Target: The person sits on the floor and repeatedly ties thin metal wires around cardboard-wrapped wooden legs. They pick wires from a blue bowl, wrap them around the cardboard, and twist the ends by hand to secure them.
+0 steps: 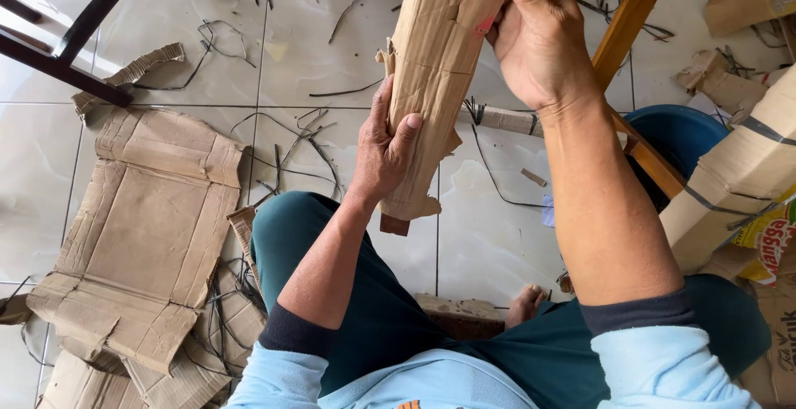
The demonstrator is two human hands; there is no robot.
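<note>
Illumination is bright, diffuse daylight; the glossy floor tiles (332,53) return a soft glare that is strongest at the upper left corner, where the tile washes out almost to white. Shadows are weak and soft-edged: a faint one lies on the tile under the cardboard roll (435,77), and the inner forearms are moderately shaded. Focus is sharp across the centre, with cardboard creases and skin texture resolved, while mild wide-angle stretching affects the frame edges, visible in the sleeves at the bottom and the boxes (738,185) at the right.
</note>
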